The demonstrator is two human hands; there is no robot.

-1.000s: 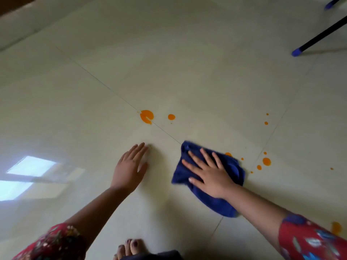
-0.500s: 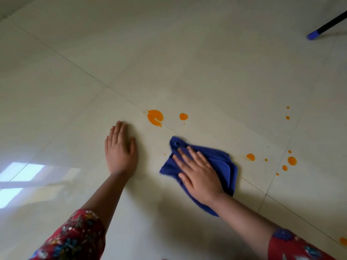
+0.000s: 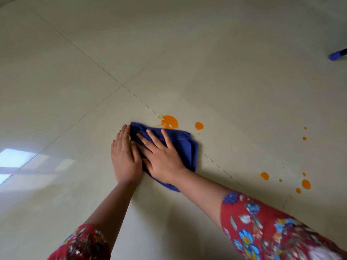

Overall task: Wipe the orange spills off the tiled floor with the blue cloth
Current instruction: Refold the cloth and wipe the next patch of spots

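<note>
Left sleeve [image 3: 84,243], right sleeve [image 3: 262,228]: red fabric, floral print in blue, yellow, white. Left grip [image 3: 125,158], right grip [image 3: 161,156]: bare.

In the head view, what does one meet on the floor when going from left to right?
Window reflection → left hand → cloth → small round spot → spot cluster → blue pole tip.

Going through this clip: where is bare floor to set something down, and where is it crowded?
Free: the tiles beyond the big orange spill, up to the blue-tipped pole; the tiles left of the left hand, toward the window reflection. Crowded: around the blue cloth under the right hand, and the orange drop cluster at right.
</note>
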